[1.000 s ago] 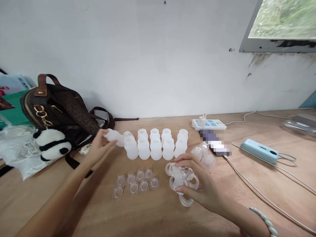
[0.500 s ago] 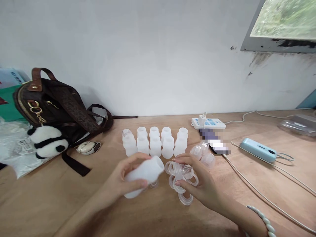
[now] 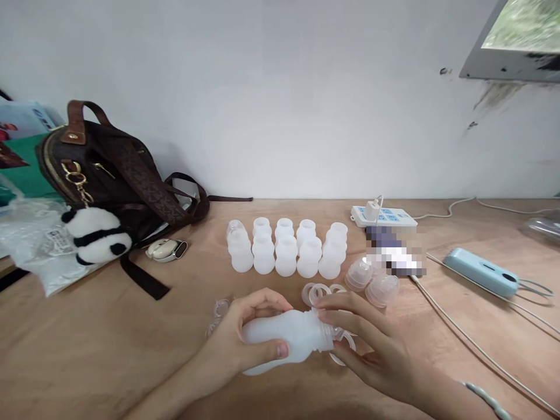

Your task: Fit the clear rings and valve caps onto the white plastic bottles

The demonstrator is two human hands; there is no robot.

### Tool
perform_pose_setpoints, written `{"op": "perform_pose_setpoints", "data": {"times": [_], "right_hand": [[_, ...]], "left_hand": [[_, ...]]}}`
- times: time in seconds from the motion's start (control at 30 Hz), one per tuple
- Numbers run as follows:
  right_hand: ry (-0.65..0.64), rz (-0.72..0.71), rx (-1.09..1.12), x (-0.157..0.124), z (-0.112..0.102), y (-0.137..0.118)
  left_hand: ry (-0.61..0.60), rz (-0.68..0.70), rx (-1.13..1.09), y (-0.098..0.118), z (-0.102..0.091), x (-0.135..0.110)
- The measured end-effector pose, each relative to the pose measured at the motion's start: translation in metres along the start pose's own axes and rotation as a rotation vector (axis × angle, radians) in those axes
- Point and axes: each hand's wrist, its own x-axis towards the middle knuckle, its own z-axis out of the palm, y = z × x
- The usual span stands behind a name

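Observation:
My left hand (image 3: 258, 338) is wrapped round a frosted white bottle body (image 3: 280, 335), which lies tilted on its side with its mouth toward the right. At that mouth, my right hand (image 3: 367, 335) grips a clear threaded neck ring (image 3: 324, 331) between thumb and fingers, pressed against the bottle body. Whether the ring sits fully in the mouth, I cannot tell. Clear flat rings (image 3: 321, 293) lie on the table behind and under my right hand, partly hidden. More small clear pieces (image 3: 221, 308) show beside my left hand.
Several frosted bottle bodies (image 3: 286, 256) stand in two rows behind my hands. Clear domed caps (image 3: 382, 290) are right of them. Farther right lie a phone (image 3: 396, 254), a power strip (image 3: 385, 217) and a light blue device (image 3: 481, 272). At left are a backpack (image 3: 118, 169) and mouse (image 3: 164, 249).
The bottle body and the clear threaded ring were apart; now they meet at the bottle's mouth. Both hands have come together, and the view has turned slightly left.

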Motion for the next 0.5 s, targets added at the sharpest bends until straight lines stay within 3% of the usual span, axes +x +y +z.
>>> {"op": "perform_pose_setpoints", "data": {"times": [0.13, 0.23, 0.37, 0.5], "right_hand": [[-0.015, 0.014, -0.044, -0.001, -0.001, -0.001], [-0.021, 0.123, -0.054, -0.003, -0.001, -0.001], [-0.064, 0.310, 0.010, -0.005, -0.001, -0.002], [-0.052, 0.364, 0.063, -0.004, -0.001, -0.002]], "left_hand": [[0.084, 0.063, 0.176, -0.003, 0.004, -0.004], [0.182, 0.326, 0.467, -0.008, 0.006, -0.008], [0.195, 0.715, 0.870, -0.010, 0.004, -0.012], [0.176, 0.878, 1.089, -0.009, 0.000, -0.012]]}}
